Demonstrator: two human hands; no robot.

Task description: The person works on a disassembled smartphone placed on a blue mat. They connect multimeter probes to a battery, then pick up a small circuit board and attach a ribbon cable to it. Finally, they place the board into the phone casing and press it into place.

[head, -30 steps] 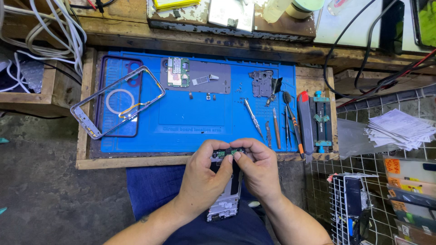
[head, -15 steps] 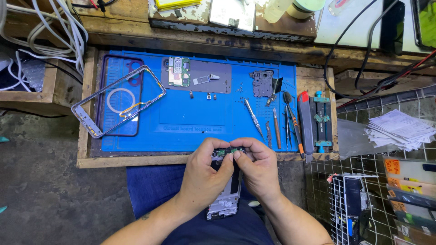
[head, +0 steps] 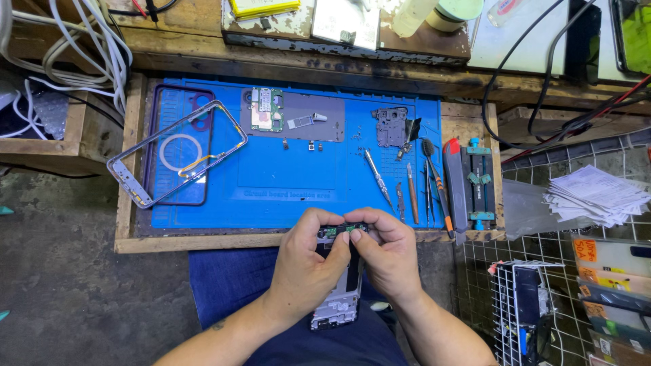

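Both hands meet just off the counter's near edge, over the lap: the left hand [head: 306, 266] and right hand [head: 383, 256] pinch their fingers shut on the top end of an opened phone frame [head: 337, 298], a pale metal chassis with a small green board showing between the thumbs. On the blue mat [head: 291, 183], from left to right, lie a clear phone case [head: 178, 152] near the left edge, a green circuit board [head: 266, 109] on a grey plate toward the far edge, a small dark metal shield [head: 391, 127], then a screwdriver [head: 378, 178] and tweezers [head: 413, 201] by the right edge. Nothing lies between the hands and the frame.
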